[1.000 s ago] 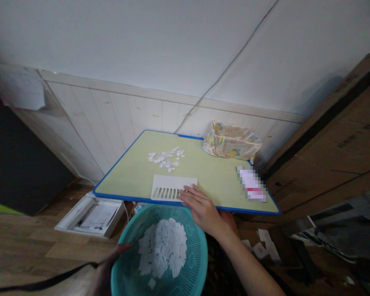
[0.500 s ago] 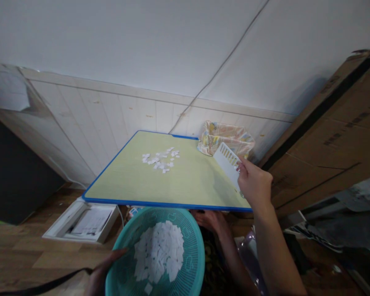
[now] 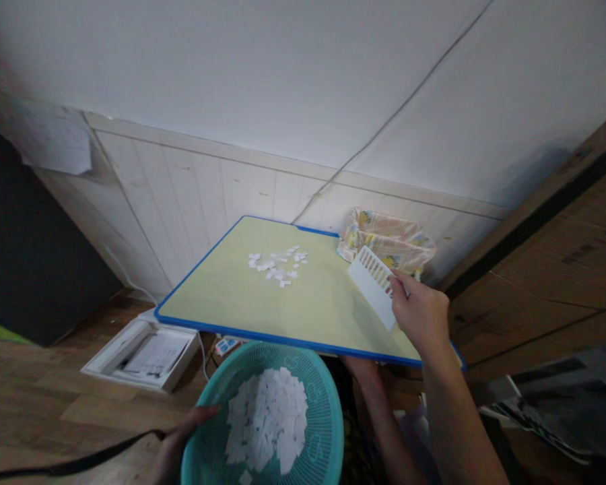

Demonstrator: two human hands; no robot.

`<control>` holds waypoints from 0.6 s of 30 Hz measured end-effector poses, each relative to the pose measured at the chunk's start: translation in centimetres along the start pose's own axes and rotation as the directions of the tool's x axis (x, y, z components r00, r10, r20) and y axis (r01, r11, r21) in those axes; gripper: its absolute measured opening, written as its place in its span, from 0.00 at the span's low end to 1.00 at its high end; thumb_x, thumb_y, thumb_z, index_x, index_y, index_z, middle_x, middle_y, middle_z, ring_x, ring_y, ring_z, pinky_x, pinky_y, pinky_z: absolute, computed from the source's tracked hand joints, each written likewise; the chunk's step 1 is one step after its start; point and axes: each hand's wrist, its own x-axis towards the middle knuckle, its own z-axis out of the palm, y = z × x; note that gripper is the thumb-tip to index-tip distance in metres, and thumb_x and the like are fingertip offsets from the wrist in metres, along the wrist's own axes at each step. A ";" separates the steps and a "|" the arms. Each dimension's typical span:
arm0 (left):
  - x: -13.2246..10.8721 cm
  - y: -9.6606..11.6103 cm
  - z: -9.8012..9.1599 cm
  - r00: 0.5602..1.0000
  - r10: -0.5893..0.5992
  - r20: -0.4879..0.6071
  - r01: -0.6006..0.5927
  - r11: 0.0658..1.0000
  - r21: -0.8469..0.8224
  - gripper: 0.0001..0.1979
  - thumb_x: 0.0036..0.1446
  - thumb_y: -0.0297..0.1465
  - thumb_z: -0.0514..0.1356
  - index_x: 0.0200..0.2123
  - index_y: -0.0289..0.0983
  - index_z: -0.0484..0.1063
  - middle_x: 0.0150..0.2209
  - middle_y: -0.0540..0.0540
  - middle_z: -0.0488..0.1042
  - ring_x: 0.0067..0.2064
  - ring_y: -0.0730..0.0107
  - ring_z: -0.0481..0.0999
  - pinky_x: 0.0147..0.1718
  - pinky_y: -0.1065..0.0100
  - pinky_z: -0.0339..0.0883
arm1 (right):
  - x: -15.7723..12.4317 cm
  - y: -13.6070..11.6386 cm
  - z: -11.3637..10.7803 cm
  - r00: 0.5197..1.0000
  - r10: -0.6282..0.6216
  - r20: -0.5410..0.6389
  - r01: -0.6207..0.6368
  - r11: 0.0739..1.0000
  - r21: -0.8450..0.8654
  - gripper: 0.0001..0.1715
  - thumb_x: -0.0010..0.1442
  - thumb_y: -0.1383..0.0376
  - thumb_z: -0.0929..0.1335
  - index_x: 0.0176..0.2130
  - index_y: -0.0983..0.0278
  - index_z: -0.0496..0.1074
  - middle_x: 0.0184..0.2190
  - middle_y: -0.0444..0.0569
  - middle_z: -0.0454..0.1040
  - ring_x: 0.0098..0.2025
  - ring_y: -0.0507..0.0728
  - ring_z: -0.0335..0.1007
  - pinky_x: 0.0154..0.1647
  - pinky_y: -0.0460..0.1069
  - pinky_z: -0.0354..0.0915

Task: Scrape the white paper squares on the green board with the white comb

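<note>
My right hand point(image 3: 418, 311) grips a white slotted plastic piece point(image 3: 372, 286) by its upper right edge, above the right part of the yellow-green table point(image 3: 222, 296). My left hand point(image 3: 186, 434) holds the left rim of a teal basket point(image 3: 326, 417), with the thumb over the edge. Many small white paper pieces point(image 3: 270, 417) lie inside the basket, which is in front of the table's blue edge. A loose scatter of white paper pieces point(image 3: 277, 264) rests on the tabletop left of the slotted piece.
A cloth-lined basket point(image 3: 388, 236) stands at the table's back right, by the wall. Tall cardboard point(image 3: 545, 256) leans on the right. An open white box point(image 3: 169, 380) with papers sits on the floor at left. A bare leg shows under the table.
The view has shifted, so the table and basket appear further right. Both hands keep their holds, and the slotted piece stays above the table.
</note>
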 end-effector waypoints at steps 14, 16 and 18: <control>0.1 0.2 -0.3 0.997 -0.027 -0.066 0.027 1.000 -0.007 0.21 0.45 0.25 0.68 0.45 0.27 0.78 0.26 0.39 0.84 0.34 0.43 0.83 0.37 0.54 0.78 | 0.0 -1.2 4.1 0.997 0.018 0.074 -0.027 0.992 0.121 0.21 0.65 0.60 0.61 0.52 0.61 0.74 0.38 0.52 0.81 0.35 0.60 0.78 0.36 0.50 0.67; 0.0 0.2 -0.1 0.997 -0.012 -0.079 0.013 1.000 0.008 0.23 0.44 0.23 0.68 0.48 0.26 0.77 0.26 0.39 0.84 0.33 0.43 0.83 0.37 0.54 0.78 | -0.1 -1.1 4.4 0.995 0.032 0.097 -0.044 0.991 0.125 0.21 0.65 0.58 0.62 0.53 0.60 0.73 0.38 0.52 0.81 0.34 0.60 0.78 0.36 0.50 0.66; -0.1 0.2 -0.1 0.996 -0.021 -0.084 0.022 1.000 0.008 0.26 0.45 0.23 0.67 0.51 0.26 0.76 0.26 0.40 0.84 0.33 0.42 0.83 0.37 0.53 0.78 | -0.3 -0.9 4.8 0.990 0.039 0.132 -0.055 0.992 0.117 0.21 0.64 0.58 0.62 0.54 0.59 0.72 0.37 0.53 0.81 0.33 0.60 0.78 0.35 0.50 0.66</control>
